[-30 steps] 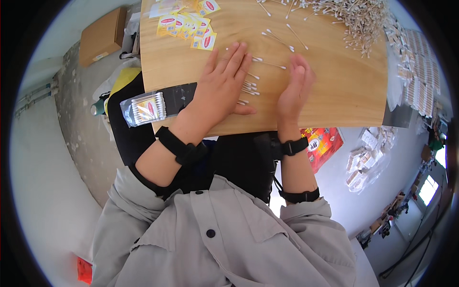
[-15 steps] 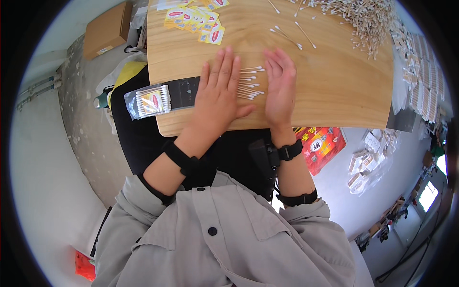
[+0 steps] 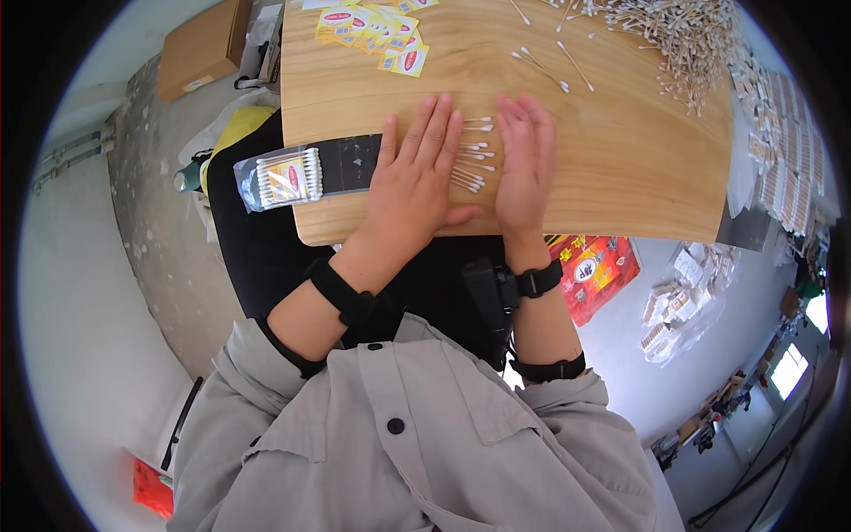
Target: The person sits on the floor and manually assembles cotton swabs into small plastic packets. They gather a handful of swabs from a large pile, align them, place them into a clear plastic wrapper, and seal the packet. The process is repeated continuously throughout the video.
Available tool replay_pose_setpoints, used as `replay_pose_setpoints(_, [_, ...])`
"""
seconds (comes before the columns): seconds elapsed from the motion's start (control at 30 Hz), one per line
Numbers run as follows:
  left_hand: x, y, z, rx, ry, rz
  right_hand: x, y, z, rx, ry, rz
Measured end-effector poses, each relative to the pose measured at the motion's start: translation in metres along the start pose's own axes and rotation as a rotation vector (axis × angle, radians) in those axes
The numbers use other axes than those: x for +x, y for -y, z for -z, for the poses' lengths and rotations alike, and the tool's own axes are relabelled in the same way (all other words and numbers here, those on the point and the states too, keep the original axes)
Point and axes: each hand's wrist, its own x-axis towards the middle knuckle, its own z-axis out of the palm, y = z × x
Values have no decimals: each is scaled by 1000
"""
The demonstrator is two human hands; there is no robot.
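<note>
My left hand [image 3: 413,182] lies flat, palm down, over a small row of cotton swabs [image 3: 473,154]. The white tips stick out past its right side, and the rest of the sticks are hidden under it. My right hand [image 3: 523,168] stands on its edge just right of those tips, fingers stretched out and slightly blurred, holding nothing. To the left, a clear plastic bag [image 3: 244,183] holds swabs side by side with a yellow and white card on top. It lies at the left end of a black strip [image 3: 351,165] that runs toward my left hand.
Several yellow and white cards [image 3: 372,27] overlap at the table's far left. A large heap of loose swabs [image 3: 683,40] covers the far right corner, with a few strays [image 3: 576,66] nearby. Packed bundles [image 3: 784,151] lie beyond the table's right edge. A cardboard box [image 3: 202,51] stands at far left.
Both hands stay nearly in place, the left shifting slightly right. The swab tips beside it are arranged differently, with the nearest ones now slanting. The whole view has shifted a little.
</note>
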Motion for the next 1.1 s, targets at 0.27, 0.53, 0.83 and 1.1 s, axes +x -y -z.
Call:
replay_pose_setpoints(0.27, [7, 1, -2, -22, -26, 9, 13, -1, 1, -335, 38, 122])
replay_pose_setpoints(0.53, [2, 9, 14, -74, 51, -53, 9, -4, 5, -102, -140, 50])
replay_pose_setpoints(0.83, [-18, -3, -3, -90, -75, 75, -15, -19, -17, 124, -98, 52])
replay_pose_setpoints(1.1, [-18, -2, 2, -121, -92, 74, -17, -8, -19, 187, -122, 78])
